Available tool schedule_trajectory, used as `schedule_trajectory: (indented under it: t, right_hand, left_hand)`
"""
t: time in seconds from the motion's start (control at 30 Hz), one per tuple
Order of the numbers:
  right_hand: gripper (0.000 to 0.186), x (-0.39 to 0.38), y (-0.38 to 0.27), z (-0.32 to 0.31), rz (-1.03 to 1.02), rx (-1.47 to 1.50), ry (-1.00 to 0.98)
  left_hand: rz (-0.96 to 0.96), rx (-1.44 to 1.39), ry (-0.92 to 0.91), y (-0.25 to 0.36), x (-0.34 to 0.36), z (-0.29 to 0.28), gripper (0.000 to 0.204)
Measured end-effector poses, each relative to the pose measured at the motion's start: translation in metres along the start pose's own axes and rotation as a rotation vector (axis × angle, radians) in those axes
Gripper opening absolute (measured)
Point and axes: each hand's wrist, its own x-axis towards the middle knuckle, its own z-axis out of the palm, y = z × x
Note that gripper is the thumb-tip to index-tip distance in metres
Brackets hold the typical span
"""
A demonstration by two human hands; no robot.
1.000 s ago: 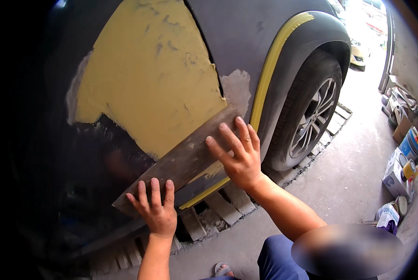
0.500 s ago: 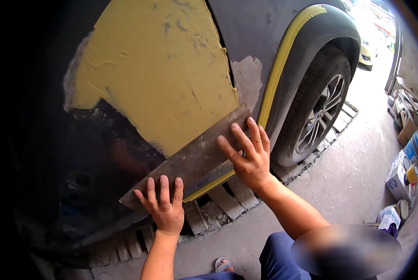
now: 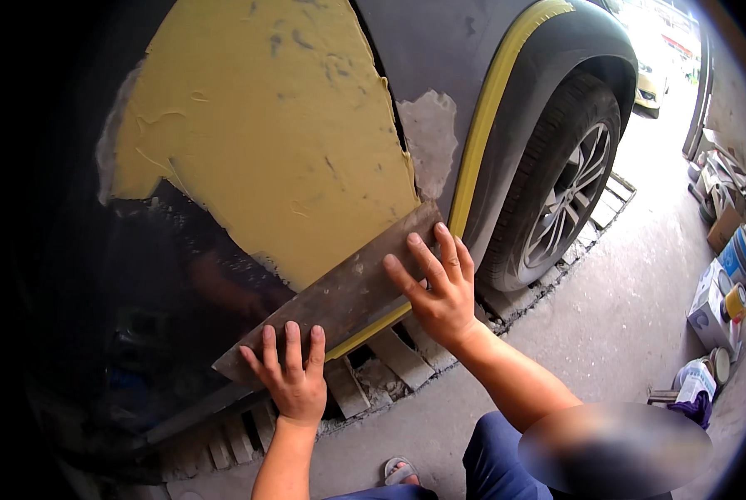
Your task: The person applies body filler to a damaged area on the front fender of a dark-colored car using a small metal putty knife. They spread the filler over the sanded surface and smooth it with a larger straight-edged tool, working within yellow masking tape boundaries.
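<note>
Blade (image 3: 344, 290) lies aslant across the lower end of the yellow putty (image 3: 265, 142). Uneven pressure between its ends could leave a ridge or gouge in the putty, and a slip to the right might snag the tape (image 3: 472, 158). Left hand (image 3: 296, 387) has its grip on the blade's lower left end, right hand (image 3: 444, 308) near the upper right; fingers lie spread over the face, thumbs hidden. The right forearm slants in from the lower right, the left rises more steeply.
</note>
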Motion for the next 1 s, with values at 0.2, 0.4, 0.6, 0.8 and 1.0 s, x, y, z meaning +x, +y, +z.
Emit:
schedule_trajectory:
  t: [0.2,0.4,0.6,0.8,1.0]
  right_hand:
    - [0.045,-0.009,-0.003,0.001,0.028,0.021,-0.018]
    - [0.044,-0.019,-0.004,0.002,0.038,0.025,-0.034]
    - [0.044,-0.030,-0.006,0.004,0.055,0.030,-0.046]
    - [0.043,-0.041,-0.008,0.003,0.069,0.036,-0.091]
    - [0.043,-0.049,-0.008,0.004,0.069,0.045,-0.108]
  left_hand:
    - [0.014,0.004,-0.027,0.001,-0.005,0.000,0.039]
    - [0.024,0.005,-0.043,0.003,-0.010,0.001,0.040]
    - [0.035,-0.002,-0.065,0.005,-0.014,-0.001,0.040]
    - [0.046,-0.016,-0.084,0.007,-0.018,-0.002,0.040]
    - [0.054,-0.029,-0.111,0.010,-0.022,-0.004,0.040]
